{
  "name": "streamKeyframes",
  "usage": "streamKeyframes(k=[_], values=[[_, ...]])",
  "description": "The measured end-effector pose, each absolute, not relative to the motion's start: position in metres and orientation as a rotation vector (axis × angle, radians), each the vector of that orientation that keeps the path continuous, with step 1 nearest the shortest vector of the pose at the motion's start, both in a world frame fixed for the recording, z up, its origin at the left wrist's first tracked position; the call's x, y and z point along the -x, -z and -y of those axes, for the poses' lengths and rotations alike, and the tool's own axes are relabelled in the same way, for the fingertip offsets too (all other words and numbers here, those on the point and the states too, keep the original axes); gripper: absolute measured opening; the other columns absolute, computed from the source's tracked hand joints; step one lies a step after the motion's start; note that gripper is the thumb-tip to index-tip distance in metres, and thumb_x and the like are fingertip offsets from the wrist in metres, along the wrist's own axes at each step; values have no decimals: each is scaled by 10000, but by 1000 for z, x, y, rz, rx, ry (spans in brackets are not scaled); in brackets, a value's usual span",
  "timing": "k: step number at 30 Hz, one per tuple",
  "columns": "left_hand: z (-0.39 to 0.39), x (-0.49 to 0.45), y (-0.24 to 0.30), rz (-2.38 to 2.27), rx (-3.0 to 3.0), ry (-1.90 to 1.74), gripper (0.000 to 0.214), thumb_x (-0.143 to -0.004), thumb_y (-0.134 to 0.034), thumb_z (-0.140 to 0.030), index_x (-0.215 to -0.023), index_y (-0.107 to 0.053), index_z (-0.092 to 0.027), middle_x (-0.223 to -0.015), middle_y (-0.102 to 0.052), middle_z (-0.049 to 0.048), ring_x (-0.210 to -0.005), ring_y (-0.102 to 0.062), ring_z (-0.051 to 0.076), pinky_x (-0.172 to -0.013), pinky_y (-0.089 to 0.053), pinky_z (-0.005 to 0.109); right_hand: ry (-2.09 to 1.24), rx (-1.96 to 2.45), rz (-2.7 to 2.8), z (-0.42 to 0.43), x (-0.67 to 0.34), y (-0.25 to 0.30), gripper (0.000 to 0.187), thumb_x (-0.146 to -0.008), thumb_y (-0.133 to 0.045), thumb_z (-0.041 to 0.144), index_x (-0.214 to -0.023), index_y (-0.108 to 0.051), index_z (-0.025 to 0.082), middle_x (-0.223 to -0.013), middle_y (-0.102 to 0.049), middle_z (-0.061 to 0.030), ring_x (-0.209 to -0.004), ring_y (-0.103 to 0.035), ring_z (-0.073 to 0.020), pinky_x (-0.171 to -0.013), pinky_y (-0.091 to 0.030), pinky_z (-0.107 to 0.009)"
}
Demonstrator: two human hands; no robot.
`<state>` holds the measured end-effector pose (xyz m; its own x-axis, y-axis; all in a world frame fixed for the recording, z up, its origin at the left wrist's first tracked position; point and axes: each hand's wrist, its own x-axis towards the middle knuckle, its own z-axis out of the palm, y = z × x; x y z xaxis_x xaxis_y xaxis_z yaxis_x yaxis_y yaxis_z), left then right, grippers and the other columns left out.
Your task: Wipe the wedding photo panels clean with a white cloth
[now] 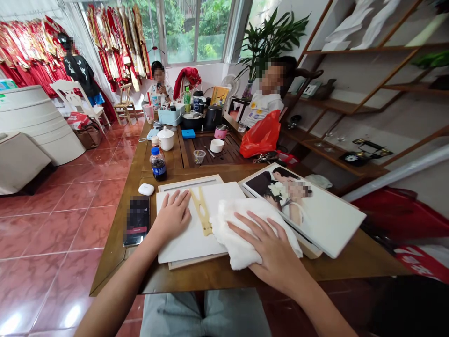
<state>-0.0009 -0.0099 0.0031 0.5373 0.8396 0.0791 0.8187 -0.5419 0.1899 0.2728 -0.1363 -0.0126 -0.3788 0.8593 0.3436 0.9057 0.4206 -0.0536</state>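
a: from my remote seat, what's closest to the white panel (185, 245)?
b: the right hand (270, 243), over its right part. i see the fingers spread on a bunched white cloth (238, 255), resting rather than visibly clenching; its thumb is hidden from me.
a: and the left hand (173, 213)?
b: palm down on the panel's left part, holding nothing. its fingertips lie close to a golden rabbit-shaped piece (206, 227) lying on the panel; i can't tell if they touch it.
a: how would i handle the cloth well?
b: i'd judge flat, even pressure best, loose folds gathered under the palm, well away from the golden piece. i'd let the left hand steady the panel, since it sits askew on a pale wooden frame (175, 186) and could slide.
a: anything beside it?
b: a phone (136, 222) to the panel's left, and a wedding portrait (322, 210) to its right, near the cloth. i'd keep my strokes short there.
a: farther off?
b: beyond the panel, a blue-capped bottle (158, 164), then a red plastic bag (261, 135), then seated people.
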Motion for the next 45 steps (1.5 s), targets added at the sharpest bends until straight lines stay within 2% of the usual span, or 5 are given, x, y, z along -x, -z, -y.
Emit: streamKeyframes(k=[10,21,29,37,45], values=[[9,1,-1,-1418,-2647,-259,575,-1023,-308,-281,-1585,-370,-173,-1660,-370,77,-1551,-294,313,-1276,-204,591,-139,1666,2271,63,-249,-3,728,-798,-528,203,-1515,-500,328,-1616,-444,-42,-1502,-325,-349,-1176,-226,-622],[13,0,-7,-1405,-2664,-282,433,-1032,-335,-266,-1372,-587,-177,-1522,-542,105,-1521,-339,316,-1272,-221,584,-174,1665,2332,33,-209,-13,690,-888,-570,284,-1564,-433,329,-1670,-348,-51,-1538,-241,-367,-1195,-176,-649],[11,1,-2,-1425,-2650,-249,579,-1004,-359,-262,-1579,-380,-202,-1661,-374,61,-1547,-300,304,-1278,-208,563,-105,1546,2426,93,-225,-8,763,-781,-575,212,-1530,-489,328,-1645,-396,-55,-1522,-283,-366,-1189,-190,-640],[11,0,-3,-1427,-2640,-243,577,-1010,-331,-259,-1581,-376,-187,-1661,-372,60,-1546,-300,308,-1277,-207,571,-104,1567,2441,102,-229,-8,777,-768,-555,196,-1530,-483,330,-1643,-399,-47,-1516,-293,-361,-1175,-208,-635],[12,1,-7,-1407,-2666,-261,439,-1031,-336,-275,-1383,-578,-173,-1552,-517,99,-1525,-337,319,-1273,-225,573,-89,1688,2341,32,-211,-9,738,-847,-587,290,-1567,-426,308,-1655,-374,-89,-1519,-267,-389,-1164,-199,-667]])
